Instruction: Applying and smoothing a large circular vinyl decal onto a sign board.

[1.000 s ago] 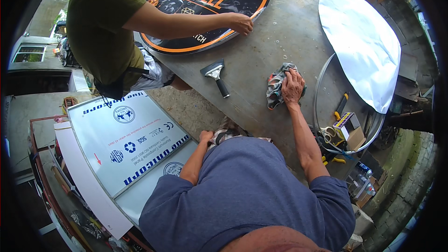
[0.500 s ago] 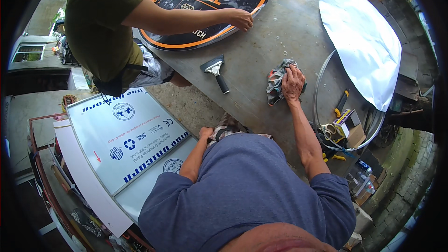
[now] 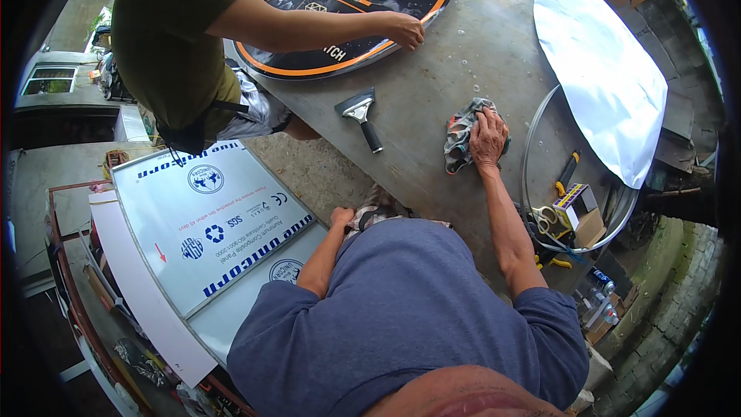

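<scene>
On the grey metal table [image 3: 432, 69], my right hand [image 3: 488, 139] presses down on a crumpled patterned rag [image 3: 461, 139], its fingers bunched over the cloth. My left hand [image 3: 342, 217] hangs low by my plaid shorts [image 3: 374, 212]; its fingers look curled, and whatever they may hold is hidden. To the left of the rag lies a squeegee [image 3: 360, 117] with a wide dark blade and black handle, touched by neither hand. Farther off is a round black sign [image 3: 347, 11] with an orange border. A co-worker's hand [image 3: 405, 29] is at its near right edge.
A white sheet [image 3: 602, 69] and a metal hoop [image 3: 526, 147] lie at the right. Within the hoop are a cutter [image 3: 569, 170], scissors [image 3: 544, 218] and a small open box [image 3: 579, 212]. Film-covered panels [image 3: 255, 193] stand at my left. The co-worker [image 3: 170, 46] is at the far left.
The whole view has shifted slightly. My right hand remains on the rag in about the same spot, and the co-worker's hand stays at the sign's edge.
</scene>
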### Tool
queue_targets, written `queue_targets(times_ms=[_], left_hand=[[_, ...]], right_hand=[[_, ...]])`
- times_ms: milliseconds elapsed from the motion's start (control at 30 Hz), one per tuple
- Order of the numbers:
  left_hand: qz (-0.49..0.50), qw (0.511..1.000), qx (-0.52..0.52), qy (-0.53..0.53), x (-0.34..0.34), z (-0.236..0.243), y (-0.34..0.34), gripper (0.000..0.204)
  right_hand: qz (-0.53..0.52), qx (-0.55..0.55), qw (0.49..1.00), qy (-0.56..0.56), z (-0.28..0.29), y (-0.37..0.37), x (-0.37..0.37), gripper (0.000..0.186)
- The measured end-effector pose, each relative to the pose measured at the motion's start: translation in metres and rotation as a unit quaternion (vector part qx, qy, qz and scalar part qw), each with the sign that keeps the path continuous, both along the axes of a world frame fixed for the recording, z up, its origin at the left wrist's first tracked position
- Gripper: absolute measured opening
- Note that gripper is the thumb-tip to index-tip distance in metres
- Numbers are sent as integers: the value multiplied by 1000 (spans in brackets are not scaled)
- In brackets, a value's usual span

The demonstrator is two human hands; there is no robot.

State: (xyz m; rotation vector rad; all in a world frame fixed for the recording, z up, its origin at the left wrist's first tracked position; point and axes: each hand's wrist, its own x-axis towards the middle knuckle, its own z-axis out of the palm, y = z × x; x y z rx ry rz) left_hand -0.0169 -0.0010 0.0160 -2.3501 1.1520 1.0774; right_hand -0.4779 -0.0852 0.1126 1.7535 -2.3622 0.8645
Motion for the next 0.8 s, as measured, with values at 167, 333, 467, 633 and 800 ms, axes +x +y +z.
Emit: queue_targets(times_ms=[167, 333, 467, 633, 800], left_hand=[[-4, 1000, 4, -2, -1, 2, 0, 51], [-12, 1000, 0, 9, 0, 2, 0, 49], [-1, 1000, -5, 24, -1, 6, 0, 48], [-15, 1000, -13, -2, 1, -1, 0, 51], [-16, 1000, -9, 1, 1, -3, 2, 53]], right_hand=[[1, 1, 1000, -1, 1, 1, 0, 30], [1, -7, 1000, -4, -1, 1, -1, 30], [0, -8, 1000, 4, -4, 2, -1, 29], [4, -13, 1000, 4, -1, -1, -1, 28], [-1, -5, 1000, 1, -3, 0, -2, 29]])
